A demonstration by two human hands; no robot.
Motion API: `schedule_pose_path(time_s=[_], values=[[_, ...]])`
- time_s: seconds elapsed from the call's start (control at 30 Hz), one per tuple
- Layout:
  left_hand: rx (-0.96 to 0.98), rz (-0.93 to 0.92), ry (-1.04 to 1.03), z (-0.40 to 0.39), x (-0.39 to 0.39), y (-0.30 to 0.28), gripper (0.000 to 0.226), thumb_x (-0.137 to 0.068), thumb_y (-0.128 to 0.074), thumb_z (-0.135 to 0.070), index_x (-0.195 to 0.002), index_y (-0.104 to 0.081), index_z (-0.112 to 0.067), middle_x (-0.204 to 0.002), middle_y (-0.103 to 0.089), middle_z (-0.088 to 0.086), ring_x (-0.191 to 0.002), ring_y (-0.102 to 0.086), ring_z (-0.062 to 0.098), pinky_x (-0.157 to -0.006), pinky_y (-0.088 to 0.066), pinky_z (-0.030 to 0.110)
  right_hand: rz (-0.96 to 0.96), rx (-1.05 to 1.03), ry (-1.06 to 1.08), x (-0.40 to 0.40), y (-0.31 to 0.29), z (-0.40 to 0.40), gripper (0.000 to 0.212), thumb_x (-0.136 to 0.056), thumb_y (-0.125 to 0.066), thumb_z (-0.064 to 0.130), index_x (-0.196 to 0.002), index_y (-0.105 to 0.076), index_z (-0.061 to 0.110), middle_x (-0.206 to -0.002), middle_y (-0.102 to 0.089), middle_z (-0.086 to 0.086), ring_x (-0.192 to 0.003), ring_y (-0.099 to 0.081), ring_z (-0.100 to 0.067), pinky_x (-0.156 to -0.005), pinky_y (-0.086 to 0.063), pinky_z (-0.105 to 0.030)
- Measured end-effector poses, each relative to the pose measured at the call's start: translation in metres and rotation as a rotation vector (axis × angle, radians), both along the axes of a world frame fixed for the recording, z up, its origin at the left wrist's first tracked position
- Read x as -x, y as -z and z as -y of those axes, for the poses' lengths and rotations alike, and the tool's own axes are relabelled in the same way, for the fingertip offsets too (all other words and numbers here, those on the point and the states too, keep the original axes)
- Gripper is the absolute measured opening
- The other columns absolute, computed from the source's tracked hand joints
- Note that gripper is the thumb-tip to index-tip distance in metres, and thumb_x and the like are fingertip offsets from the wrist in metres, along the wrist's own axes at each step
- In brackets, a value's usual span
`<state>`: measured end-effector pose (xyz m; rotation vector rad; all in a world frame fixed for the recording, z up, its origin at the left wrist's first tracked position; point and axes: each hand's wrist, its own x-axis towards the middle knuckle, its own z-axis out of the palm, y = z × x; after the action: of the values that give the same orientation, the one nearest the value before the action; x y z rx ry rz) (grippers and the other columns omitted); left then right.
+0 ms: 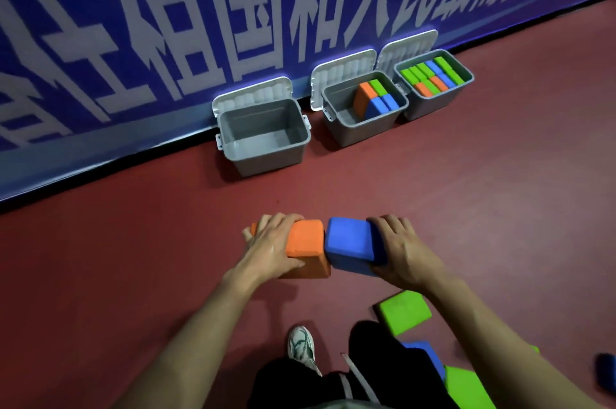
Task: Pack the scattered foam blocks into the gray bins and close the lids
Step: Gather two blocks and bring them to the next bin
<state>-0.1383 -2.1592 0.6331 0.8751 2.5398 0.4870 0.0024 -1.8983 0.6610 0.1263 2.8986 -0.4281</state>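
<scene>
My left hand [271, 247] grips an orange foam block [306, 247] and my right hand [400, 248] grips a blue foam block [350, 245]; the two blocks touch side by side in front of me. Three gray bins stand open against the wall. The left bin [263, 155] holds nothing. The middle bin [361, 128] is partly filled with orange, green and blue blocks. The right bin [436, 102] is packed with blocks to the top. Each white lid leans back against the wall.
Loose blocks lie on the red floor at lower right: a green block [405, 310], a blue block [430, 358], another green block [466, 385] and a dark blue one [606, 372] at the edge. A blue banner wall [166, 42] runs behind the bins. My shoe [301, 347] is below.
</scene>
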Motion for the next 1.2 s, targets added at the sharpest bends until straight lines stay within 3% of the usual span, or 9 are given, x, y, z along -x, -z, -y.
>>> schedule_pose_path(time_s=[0.23,0.53,0.77,0.93,1.2], values=[[-0.019,0.003,-0.002,0.000,0.111,-0.003,0.090,-0.057,-0.085,-0.054,-0.134,-0.039,-0.047,-0.126,-0.044,-0.022,-0.120,-0.036,0.012,-0.093,-0.032,0.045,-0.010,-0.002,0.011,0.107,-0.002,0.003,0.083,-0.070,-0.059,0.050,-0.138,-0.046,0.006,-0.123,-0.052,-0.011,-0.100,-0.049,-0.035,-0.088,-0.049,-0.049],[0.016,0.039,-0.022,-0.016,0.272,0.003,0.094,-0.057,-0.085,-0.055,-0.138,-0.037,-0.050,-0.126,-0.042,-0.022,-0.122,-0.033,0.010,-0.095,-0.031,0.044,-0.033,0.088,0.061,0.256,0.025,-0.008,0.085,-0.068,-0.068,0.042,-0.142,-0.039,0.013,-0.133,-0.044,-0.003,-0.108,-0.043,-0.026,-0.089,-0.050,-0.045],[0.056,0.047,-0.064,-0.033,0.393,-0.021,0.092,-0.057,-0.089,-0.053,-0.134,-0.039,-0.052,-0.133,-0.035,-0.016,-0.128,-0.026,0.019,-0.099,-0.041,0.056,-0.065,0.082,0.089,0.373,0.007,-0.016,0.083,-0.069,-0.070,0.040,-0.142,-0.039,0.015,-0.133,-0.046,-0.004,-0.109,-0.042,-0.025,-0.089,-0.049,-0.042],[0.030,0.049,0.050,-0.064,0.482,-0.018,0.090,-0.058,-0.086,-0.052,-0.133,-0.037,-0.050,-0.127,-0.040,-0.014,-0.127,-0.027,0.017,-0.096,-0.042,0.053,-0.063,0.048,0.093,0.443,-0.001,-0.038,0.079,-0.070,-0.070,0.037,-0.140,-0.042,0.012,-0.130,-0.048,-0.006,-0.103,-0.044,-0.025,-0.081,-0.051,-0.043],[-0.052,0.087,0.341,-0.167,0.596,0.007,0.088,-0.060,-0.083,-0.053,-0.134,-0.035,-0.047,-0.125,-0.035,-0.008,-0.126,-0.030,0.020,-0.094,-0.041,0.053,-0.057,-0.027,0.408,0.498,-0.012,-0.073,0.078,-0.070,-0.069,0.036,-0.139,-0.042,0.012,-0.131,-0.047,-0.005,-0.102,-0.046,-0.026,-0.080,-0.052,-0.045]])
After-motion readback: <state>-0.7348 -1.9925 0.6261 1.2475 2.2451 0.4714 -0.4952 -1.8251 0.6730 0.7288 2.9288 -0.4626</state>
